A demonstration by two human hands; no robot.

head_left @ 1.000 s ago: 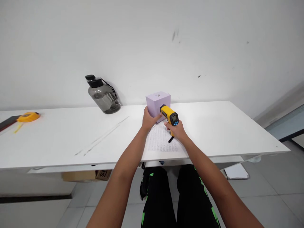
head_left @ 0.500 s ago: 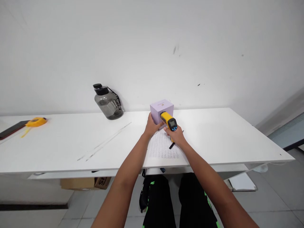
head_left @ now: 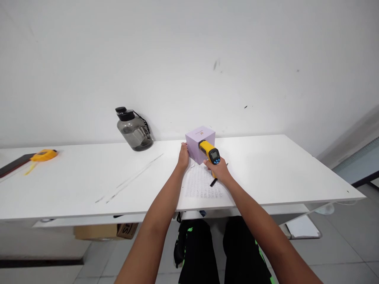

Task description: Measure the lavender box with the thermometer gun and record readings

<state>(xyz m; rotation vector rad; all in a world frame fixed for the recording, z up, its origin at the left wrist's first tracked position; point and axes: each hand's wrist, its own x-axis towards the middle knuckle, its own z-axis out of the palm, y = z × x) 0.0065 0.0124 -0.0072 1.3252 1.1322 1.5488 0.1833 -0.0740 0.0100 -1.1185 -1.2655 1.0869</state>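
A lilac box [head_left: 194,148] with a small gold mark on top stands near the back of the white table. My left hand [head_left: 183,156] is against its left side, fingers curling round toward the back and partly hidden. In my right hand [head_left: 219,169] is a yellow and black infrared thermometer [head_left: 209,150], gripped by its handle. Its nose points at the box's front and overlaps it; I cannot tell whether they touch. Beneath my hands lies a sheet of paper [head_left: 201,187] with rows of writing. A black pen [head_left: 213,182] shows partly under my right hand.
A grey see-through water bottle [head_left: 134,132] with a black lid stands at the back, left of the box. Farther left lie a yellow tape measure [head_left: 44,155] and a dark flat object [head_left: 14,165]. A cardboard box [head_left: 97,232] sits below the white table [head_left: 266,169].
The lilac box has turned slightly, showing more of its left face. My left thumb has come off its front, and that hand has moved back along the side. My right hand stays nearly still.
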